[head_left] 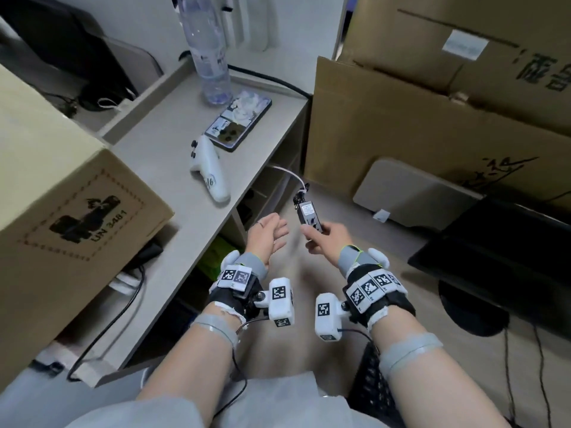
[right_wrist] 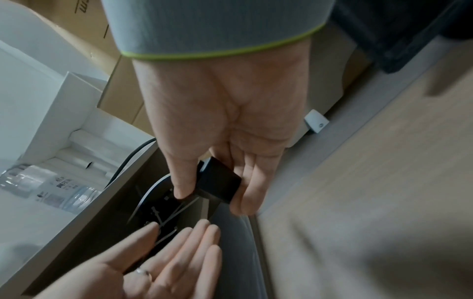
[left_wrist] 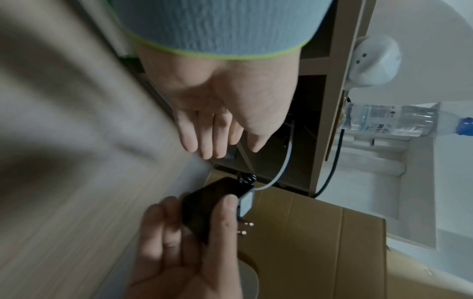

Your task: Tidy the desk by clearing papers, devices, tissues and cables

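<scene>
My right hand (head_left: pixel 321 239) pinches a black charger (head_left: pixel 309 213) between thumb and fingers, out past the desk's front edge. A white cable (head_left: pixel 289 174) runs from the charger's far end under the desk top. In the left wrist view the charger (left_wrist: pixel 212 208) shows two metal prongs and the white cable (left_wrist: pixel 281 172) curving into a shelf. My left hand (head_left: pixel 272 233) is open, palm turned up, just left of the charger and not touching it. In the right wrist view the thumb and fingers hold the charger (right_wrist: pixel 220 182), with the left hand (right_wrist: pixel 163 252) below it.
On the desk (head_left: pixel 160 143) lie a white controller (head_left: pixel 210 174), a phone (head_left: pixel 238 122) with crumpled tissue on it, and a water bottle (head_left: pixel 207 54). A cardboard box (head_left: pixel 61 180) stands at left, large boxes (head_left: pixel 432 103) at right, a monitor (head_left: pixel 500 251) on the floor.
</scene>
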